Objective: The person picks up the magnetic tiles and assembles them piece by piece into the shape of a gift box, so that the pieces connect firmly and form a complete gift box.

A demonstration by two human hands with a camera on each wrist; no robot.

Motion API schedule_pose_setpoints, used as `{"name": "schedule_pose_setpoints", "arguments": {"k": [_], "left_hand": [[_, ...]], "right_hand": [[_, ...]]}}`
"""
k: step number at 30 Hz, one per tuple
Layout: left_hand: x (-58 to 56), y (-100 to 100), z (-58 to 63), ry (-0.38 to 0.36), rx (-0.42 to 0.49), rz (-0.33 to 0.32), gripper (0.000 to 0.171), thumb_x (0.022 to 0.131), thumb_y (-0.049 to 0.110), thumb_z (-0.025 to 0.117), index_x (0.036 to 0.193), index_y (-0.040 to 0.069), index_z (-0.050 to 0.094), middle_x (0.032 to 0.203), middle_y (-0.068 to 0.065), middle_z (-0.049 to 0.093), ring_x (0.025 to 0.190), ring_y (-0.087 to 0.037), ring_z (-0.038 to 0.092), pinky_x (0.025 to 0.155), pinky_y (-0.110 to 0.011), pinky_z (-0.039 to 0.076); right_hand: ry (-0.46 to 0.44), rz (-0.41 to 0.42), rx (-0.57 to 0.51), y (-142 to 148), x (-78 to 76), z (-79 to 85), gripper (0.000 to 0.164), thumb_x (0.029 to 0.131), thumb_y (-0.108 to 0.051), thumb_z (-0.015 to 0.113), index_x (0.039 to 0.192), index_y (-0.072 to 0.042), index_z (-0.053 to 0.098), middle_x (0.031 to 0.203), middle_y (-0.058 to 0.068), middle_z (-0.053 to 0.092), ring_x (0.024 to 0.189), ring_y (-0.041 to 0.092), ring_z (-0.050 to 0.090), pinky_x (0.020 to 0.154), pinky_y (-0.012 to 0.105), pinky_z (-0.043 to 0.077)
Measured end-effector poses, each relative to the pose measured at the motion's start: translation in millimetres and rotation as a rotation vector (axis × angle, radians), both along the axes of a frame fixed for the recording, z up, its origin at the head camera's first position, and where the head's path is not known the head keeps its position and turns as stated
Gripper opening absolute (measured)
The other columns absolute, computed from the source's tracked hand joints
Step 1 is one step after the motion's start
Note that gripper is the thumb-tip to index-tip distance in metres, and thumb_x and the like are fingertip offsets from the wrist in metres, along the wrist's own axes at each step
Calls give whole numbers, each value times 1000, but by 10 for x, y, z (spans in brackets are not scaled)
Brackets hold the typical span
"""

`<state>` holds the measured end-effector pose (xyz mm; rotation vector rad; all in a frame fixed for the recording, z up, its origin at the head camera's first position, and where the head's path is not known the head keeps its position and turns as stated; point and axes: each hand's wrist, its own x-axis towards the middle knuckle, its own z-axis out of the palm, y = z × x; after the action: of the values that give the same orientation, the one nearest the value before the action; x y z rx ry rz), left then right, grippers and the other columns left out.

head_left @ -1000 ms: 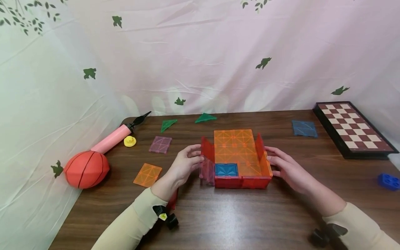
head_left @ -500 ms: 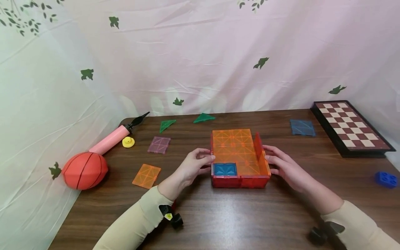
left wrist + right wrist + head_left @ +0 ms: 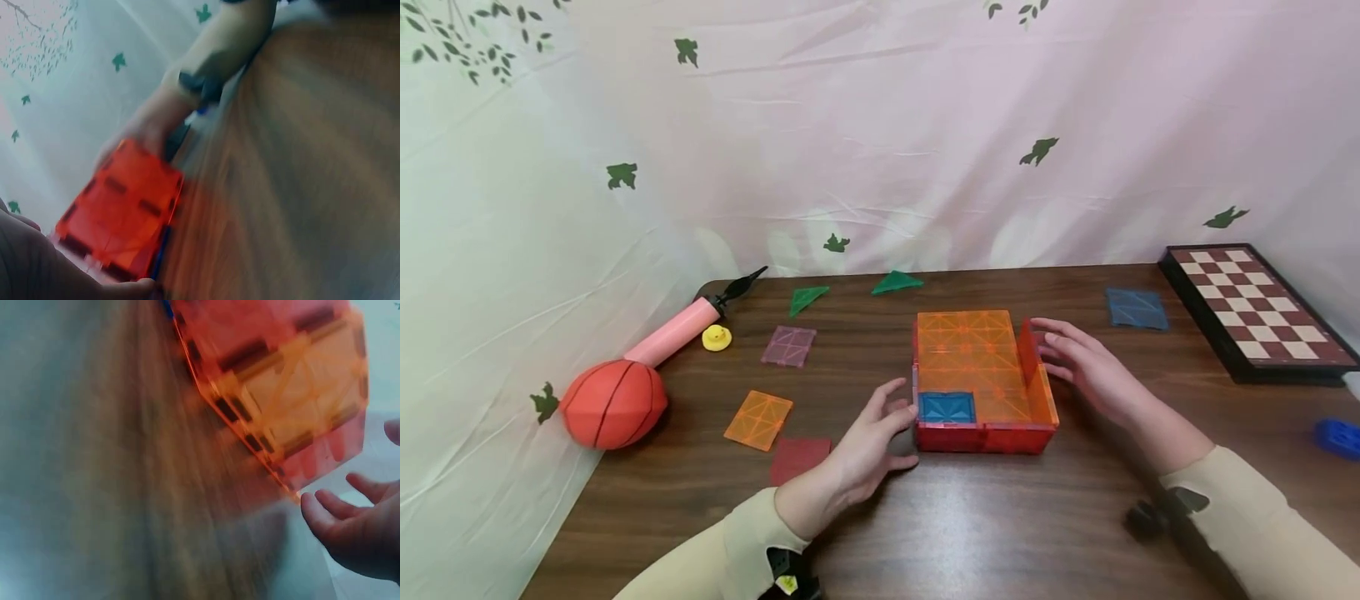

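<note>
A low, open-topped box of translucent magnetic tiles (image 3: 985,439) stands at the table's middle. Its floor is orange tiles (image 3: 970,350) with one blue tile (image 3: 946,407) in the front left corner; the front wall is red. My left hand (image 3: 868,446) is beside the box's left front corner, fingers spread and thumb apart, gripping nothing. On the far side, my right hand (image 3: 1090,362) has its fingertips right at the red panel (image 3: 1028,348) of the right wall, fingers loosely bent. An orange tile (image 3: 306,381) of that wall shows in the right wrist view, ahead of the fingers.
Left of the box lie a red tile (image 3: 801,460), an orange tile (image 3: 758,420), a purple tile (image 3: 788,346) and green triangles (image 3: 897,282). Farther left are a rubber duck (image 3: 717,337), a pink pump (image 3: 673,332) and a red ball (image 3: 614,404). A checkerboard (image 3: 1262,304) sits at right.
My left hand pushed the swung-out left panels in line with the box's left side, then came off toward the front. My right hand slid slightly farther back along the right wall.
</note>
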<state>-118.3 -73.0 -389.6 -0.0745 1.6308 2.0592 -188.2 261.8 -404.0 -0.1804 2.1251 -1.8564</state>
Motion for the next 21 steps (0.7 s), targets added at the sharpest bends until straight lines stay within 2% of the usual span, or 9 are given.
{"name": "schedule_pose_setpoints", "arguments": {"k": [5, 12, 17, 21], "left_hand": [[61, 72, -31, 5, 70, 15, 56, 106, 12, 53, 157, 8, 30, 153, -24, 30, 140, -41, 33, 101, -70, 40], [23, 30, -55, 11, 79, 58, 50, 105, 9, 55, 153, 5, 38, 153, -23, 36, 138, -38, 39, 102, -66, 40], [-88, -50, -65, 58, 38, 119, 45, 105, 9, 55, 148, -1, 44, 146, -23, 44, 127, -30, 50, 103, -58, 45], [-251, -100, -92, 94, -2, 242, 39, 104, 8, 57, 141, -4, 52, 131, -16, 52, 113, -21, 55, 100, -48, 47]], "right_hand": [[-6, 21, -3, 12, -62, -69, 68, 110, -43, 40, 159, 1, 24, 160, 25, 27, 128, 13, 47, 95, 19, 48], [20, 43, 11, 2, -83, -83, 68, 111, -44, 36, 157, 5, 25, 158, 27, 29, 126, 12, 46, 94, 19, 48], [54, 67, 24, 33, -65, -69, 66, 112, -43, 33, 153, 9, 29, 154, 31, 34, 122, 7, 53, 94, 24, 51], [64, 94, 41, 76, 34, -47, 64, 112, -40, 30, 150, 12, 34, 149, 33, 40, 119, 8, 59, 93, 29, 53]]}}
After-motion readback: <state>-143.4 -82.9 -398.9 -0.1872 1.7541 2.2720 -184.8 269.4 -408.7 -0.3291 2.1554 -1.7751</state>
